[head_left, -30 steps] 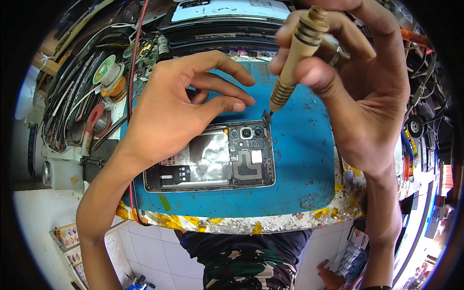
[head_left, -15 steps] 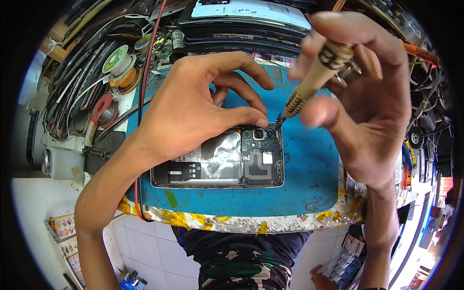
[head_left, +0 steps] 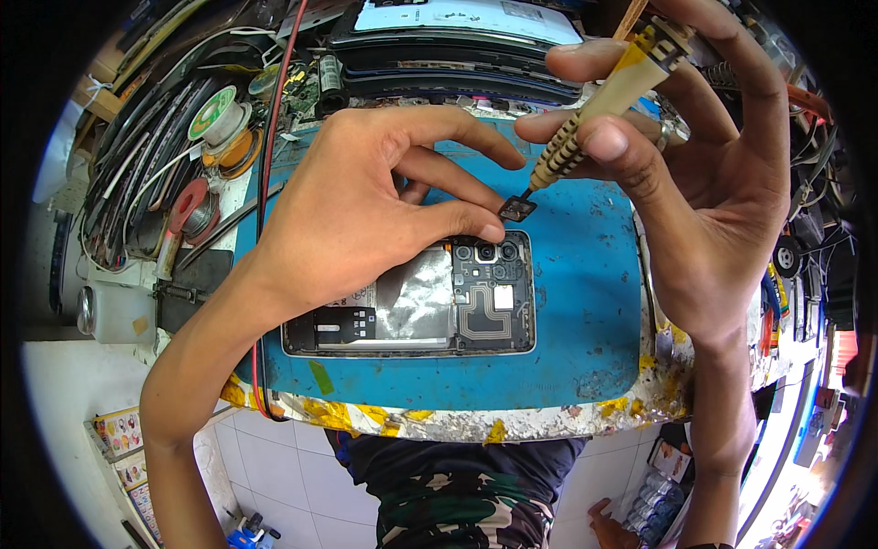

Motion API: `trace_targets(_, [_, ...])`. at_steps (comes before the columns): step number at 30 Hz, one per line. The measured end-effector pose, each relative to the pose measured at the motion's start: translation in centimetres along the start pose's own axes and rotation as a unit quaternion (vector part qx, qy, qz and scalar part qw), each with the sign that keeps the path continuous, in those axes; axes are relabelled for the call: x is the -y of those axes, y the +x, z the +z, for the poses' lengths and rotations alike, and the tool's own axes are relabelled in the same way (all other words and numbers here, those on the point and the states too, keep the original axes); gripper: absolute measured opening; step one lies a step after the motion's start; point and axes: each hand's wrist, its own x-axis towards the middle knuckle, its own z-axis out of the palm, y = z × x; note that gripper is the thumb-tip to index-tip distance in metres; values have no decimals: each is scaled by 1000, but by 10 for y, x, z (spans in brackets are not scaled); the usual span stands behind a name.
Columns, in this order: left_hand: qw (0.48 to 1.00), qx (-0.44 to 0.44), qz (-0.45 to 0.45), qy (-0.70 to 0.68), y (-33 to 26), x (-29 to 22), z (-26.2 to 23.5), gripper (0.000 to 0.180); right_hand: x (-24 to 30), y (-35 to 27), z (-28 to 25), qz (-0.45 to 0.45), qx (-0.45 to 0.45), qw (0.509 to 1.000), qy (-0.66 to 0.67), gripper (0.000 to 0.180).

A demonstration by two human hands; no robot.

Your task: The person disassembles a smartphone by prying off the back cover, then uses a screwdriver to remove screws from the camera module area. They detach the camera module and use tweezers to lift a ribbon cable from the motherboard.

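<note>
An opened smartphone (head_left: 494, 320) lies on a blue work mat (head_left: 585, 302), its silvery battery (head_left: 416, 297) and camera lenses (head_left: 486, 252) exposed. My left hand (head_left: 366, 201) arches over the phone's far left part and hides some of it. Its thumb tip rests at the far edge beside the lenses, while the other fingers bend above the mat, spaced apart. My right hand (head_left: 695, 174) grips a beige screwdriver (head_left: 594, 110) between thumb and fingers. At the driver's tip sits a small dark square piece (head_left: 518, 209), just beyond the phone and close to my left middle fingertip.
Solder spools (head_left: 219, 119) and a bundle of dark strips (head_left: 137, 174) lie on the left. A red and black cable (head_left: 263, 201) crosses the mat's left side. Stacked phones or panels (head_left: 457, 55) stand behind. A glass jar (head_left: 119, 311) is at the left edge.
The screwdriver's tip has lifted from the phone's far right corner and moved slightly away, with the small dark piece now at it. My left hand has barely moved.
</note>
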Motion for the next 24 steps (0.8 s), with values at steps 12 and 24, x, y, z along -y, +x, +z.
trace_targets(12, [981, -65, 101, 156, 5, 15, -10, 33, -1, 1, 10, -12, 1, 1000, 7, 59])
trace_targets(24, [976, -76, 85, 183, 2, 13, -9, 41, -2, 5, 22, -17, 11, 1000, -1, 60])
